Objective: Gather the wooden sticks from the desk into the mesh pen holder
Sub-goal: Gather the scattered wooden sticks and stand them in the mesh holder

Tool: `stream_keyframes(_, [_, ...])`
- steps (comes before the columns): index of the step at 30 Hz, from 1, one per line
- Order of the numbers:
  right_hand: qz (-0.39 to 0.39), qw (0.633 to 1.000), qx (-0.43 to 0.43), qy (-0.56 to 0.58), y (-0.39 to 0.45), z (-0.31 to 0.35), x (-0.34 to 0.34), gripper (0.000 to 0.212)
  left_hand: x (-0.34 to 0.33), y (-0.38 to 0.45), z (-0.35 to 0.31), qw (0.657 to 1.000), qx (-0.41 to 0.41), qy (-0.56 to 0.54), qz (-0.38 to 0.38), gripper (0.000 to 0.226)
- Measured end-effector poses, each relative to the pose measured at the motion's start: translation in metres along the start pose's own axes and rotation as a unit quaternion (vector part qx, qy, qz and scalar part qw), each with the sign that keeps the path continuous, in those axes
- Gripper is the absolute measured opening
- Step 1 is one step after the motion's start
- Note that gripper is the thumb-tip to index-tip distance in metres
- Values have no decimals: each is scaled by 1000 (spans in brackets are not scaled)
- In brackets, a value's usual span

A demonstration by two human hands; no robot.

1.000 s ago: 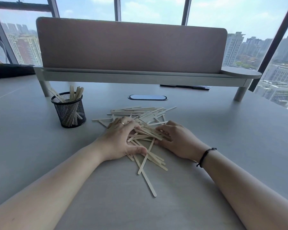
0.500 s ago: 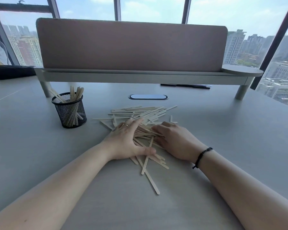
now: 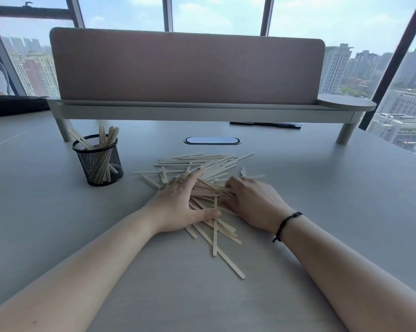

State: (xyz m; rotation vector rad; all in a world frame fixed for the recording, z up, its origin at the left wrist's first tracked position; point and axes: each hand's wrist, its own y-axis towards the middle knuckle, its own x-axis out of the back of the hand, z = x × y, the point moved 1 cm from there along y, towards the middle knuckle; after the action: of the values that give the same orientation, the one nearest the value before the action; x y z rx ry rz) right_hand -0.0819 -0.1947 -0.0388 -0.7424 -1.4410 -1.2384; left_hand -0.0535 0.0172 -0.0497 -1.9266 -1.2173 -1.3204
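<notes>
A heap of thin pale wooden sticks (image 3: 209,161) lies spread on the grey desk (image 3: 322,212) in front of me. My left hand (image 3: 178,202) rests on the heap's left side, fingers curled round a bunch of sticks, thumb pressing one down. My right hand (image 3: 252,202) closes in from the right, fingertips tucked under the same bunch. A black mesh pen holder (image 3: 98,161) stands upright to the left, with several sticks leaning in it.
A raised shelf with a brown divider panel (image 3: 187,68) spans the back of the desk on legs. A cable port (image 3: 211,140) sits in the desk just behind the heap. A dark pouch (image 3: 15,105) lies far left. Dark pens (image 3: 267,124) lie under the shelf.
Both hands have slid forward into the heap and drawn closer together, squeezing a bunch of sticks between them. The left fingers now reach further over the pile.
</notes>
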Motion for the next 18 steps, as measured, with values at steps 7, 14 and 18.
stream_keyframes(7, [-5,1000,-3,-11,-3,1,4,47,4,-5,-6,1000,12,-12,-20,109])
stream_keyframes(14, [-34,999,15,-16,-4,-4,8,49,5,-5,-6,997,13,-36,-60,109])
stream_keyframes(18, [-65,996,-4,60,-3,-11,11,43,1,-2,3,995,-1,-41,-95,91])
